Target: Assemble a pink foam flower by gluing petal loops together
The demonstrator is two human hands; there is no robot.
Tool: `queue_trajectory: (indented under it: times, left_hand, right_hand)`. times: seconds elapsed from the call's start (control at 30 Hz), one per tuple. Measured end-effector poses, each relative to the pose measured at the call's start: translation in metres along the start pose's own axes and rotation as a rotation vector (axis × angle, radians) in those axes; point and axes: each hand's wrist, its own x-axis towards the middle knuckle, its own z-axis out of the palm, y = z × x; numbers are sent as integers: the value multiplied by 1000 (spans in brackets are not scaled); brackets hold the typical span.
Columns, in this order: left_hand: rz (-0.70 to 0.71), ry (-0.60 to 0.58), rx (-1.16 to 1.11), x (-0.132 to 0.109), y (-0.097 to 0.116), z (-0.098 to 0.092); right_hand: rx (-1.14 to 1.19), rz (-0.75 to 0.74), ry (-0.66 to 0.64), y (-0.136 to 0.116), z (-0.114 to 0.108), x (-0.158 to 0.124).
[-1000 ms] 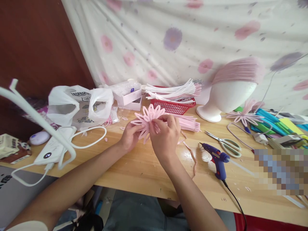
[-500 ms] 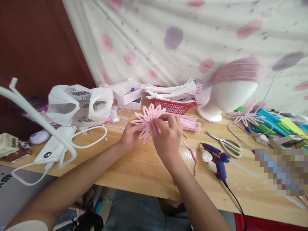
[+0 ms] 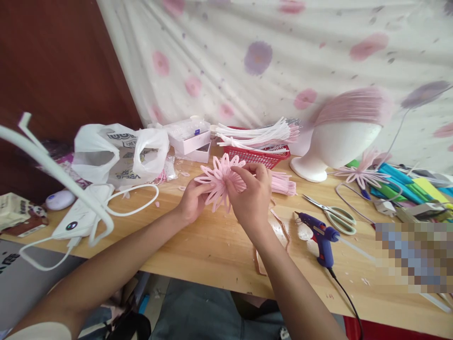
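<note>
Holds a pale pink flower of many narrow, fuzzy loops [image 3: 221, 182] just above the wooden tabletop [image 3: 198, 255], nearer its back edge than its front edge. Keeps left hand [image 3: 191, 200] closed at the flower's left side, thumb along the petals, in nearly the same place as a second ago. Moves right hand [image 3: 253, 198] slightly rightward from the flower's centre, though, and eases thumb and forefinger from a tight pinch to a looser one, with petal loops between. Cannot tell the firmness of that hold. Suggests, by this, a shift from the centre to single petals, seemingly mid-adjustment. Also uncovers, by moving the right forearm [image 3: 286, 278], more of a thin brown strip [image 3: 284, 227] looped towards the front edge. Leaves a bundle of straight, pale pink fuzzy stems [image 3: 283, 183] lying before a red plastic lattice basket [image 3: 244, 155] near the back edge, and a dark blue glue gun [image 3: 320, 233] and pale-green-handled metal scissors [image 3: 331, 213] untouched further right.
</note>
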Motion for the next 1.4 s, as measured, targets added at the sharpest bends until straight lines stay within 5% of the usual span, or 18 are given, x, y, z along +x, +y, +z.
queue_trajectory:
  times: [1.4]
  left_hand:
    - [-21, -18, -6, 0, -1, -2]
  right_hand:
    - [-32, -73, 25, -5, -1, -6]
